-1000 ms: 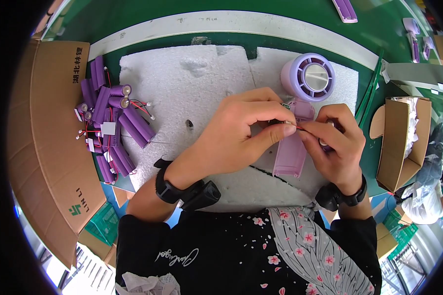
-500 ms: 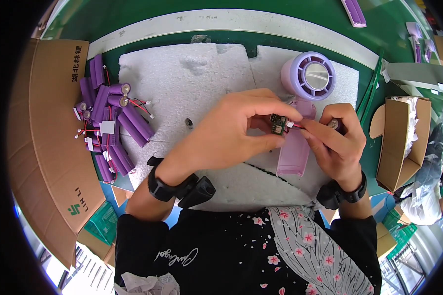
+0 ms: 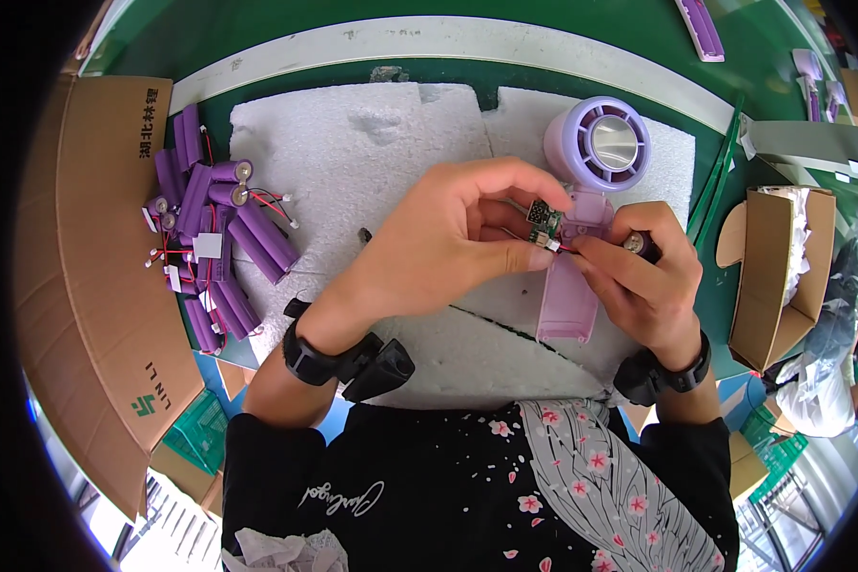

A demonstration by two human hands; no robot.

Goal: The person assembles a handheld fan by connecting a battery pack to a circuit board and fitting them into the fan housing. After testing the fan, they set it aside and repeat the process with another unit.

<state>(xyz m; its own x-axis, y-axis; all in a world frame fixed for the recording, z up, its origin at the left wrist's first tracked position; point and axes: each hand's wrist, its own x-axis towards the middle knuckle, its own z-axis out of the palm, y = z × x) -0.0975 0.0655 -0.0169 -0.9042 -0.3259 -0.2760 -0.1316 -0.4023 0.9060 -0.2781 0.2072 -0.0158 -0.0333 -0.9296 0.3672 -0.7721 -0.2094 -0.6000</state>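
Between the thumb and fingers of my left hand (image 3: 439, 243) is a small green circuit board (image 3: 542, 221). My right hand (image 3: 643, 276) is closed round a battery cell (image 3: 642, 245), mostly hidden in the palm, while its thumb and forefinger pinch the red and black wires. A white plug (image 3: 549, 242) on those wires sits at the board's edge; whether it is fully seated I cannot tell. Under my hands lies the open pink handle shell (image 3: 568, 305) of a handheld fan. The round lilac fan head (image 3: 601, 145) rests just beyond.
White foam sheets (image 3: 324, 143) cover the work area. Several purple battery packs (image 3: 205, 214) with wires are piled at the left, beside a tall cardboard box (image 3: 105, 257). Green tweezers (image 3: 720, 176) and a small open carton (image 3: 782, 276) are at the right. A purple handle part (image 3: 701, 29) lies far right.
The circuit board has tilted and shifted slightly up in my left hand. My right hand has moved a little left with the wires, and more of the battery cell's end shows.
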